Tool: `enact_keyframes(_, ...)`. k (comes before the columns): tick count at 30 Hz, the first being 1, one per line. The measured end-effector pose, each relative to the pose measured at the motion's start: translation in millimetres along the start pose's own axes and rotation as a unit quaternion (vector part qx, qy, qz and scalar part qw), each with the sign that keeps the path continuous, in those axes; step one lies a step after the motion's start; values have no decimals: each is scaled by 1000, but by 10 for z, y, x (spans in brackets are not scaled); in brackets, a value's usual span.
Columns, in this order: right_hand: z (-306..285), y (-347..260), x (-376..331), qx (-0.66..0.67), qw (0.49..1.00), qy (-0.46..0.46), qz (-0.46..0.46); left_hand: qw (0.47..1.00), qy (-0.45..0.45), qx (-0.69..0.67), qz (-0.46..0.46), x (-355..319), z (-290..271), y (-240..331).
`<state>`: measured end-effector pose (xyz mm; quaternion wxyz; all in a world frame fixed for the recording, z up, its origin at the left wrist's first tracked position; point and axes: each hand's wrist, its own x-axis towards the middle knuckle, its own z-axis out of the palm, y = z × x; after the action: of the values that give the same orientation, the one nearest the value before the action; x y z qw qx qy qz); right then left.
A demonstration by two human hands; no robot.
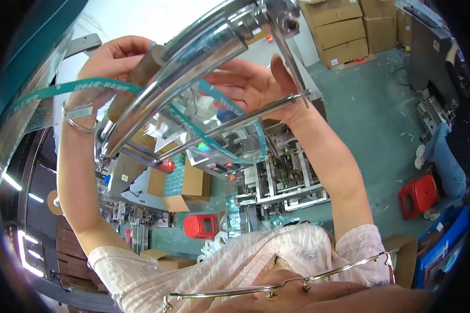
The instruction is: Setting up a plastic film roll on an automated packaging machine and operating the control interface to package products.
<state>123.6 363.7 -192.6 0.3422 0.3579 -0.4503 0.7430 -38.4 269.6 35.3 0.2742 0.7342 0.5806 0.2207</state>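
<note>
Film [230, 133], a clear strip with teal edging, runs over a shiny metal roller [177, 73] whose long axis slants from lower left to upper right, held up overhead. Left hand [115, 65] curls loosely behind the roller's left side; whether it grips cannot be told. Right hand [250, 83] is open, palm flat against the film.

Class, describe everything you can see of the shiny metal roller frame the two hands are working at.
The roller frame looks like polished steel: a thick bright roller slanting from lower left to upper right, thinner rods beside it and a bracket at the upper end. Clear film with a teal strip passes over and under it. The left hand is behind the roller's upper part; the right hand, open, reaches in by the thin rod. It sits overhead, above packing machines.
</note>
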Motion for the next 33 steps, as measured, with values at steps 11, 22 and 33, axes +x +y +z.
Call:
enact_keyframes(11, -140, -49, 81, -76, 926, 313, -197, 985, -12, 154, 78, 811, -308, -600)
enact_keyframes(22, -1102, 92, 677, -173, 962, 206, -48, 922, -3, 383, -52, 1049, -168, -722)
enact_keyframes(33, -775, 87, 558, -651, 736, 186, -21, 892, 66, 446, 32, 683, -479, -512)
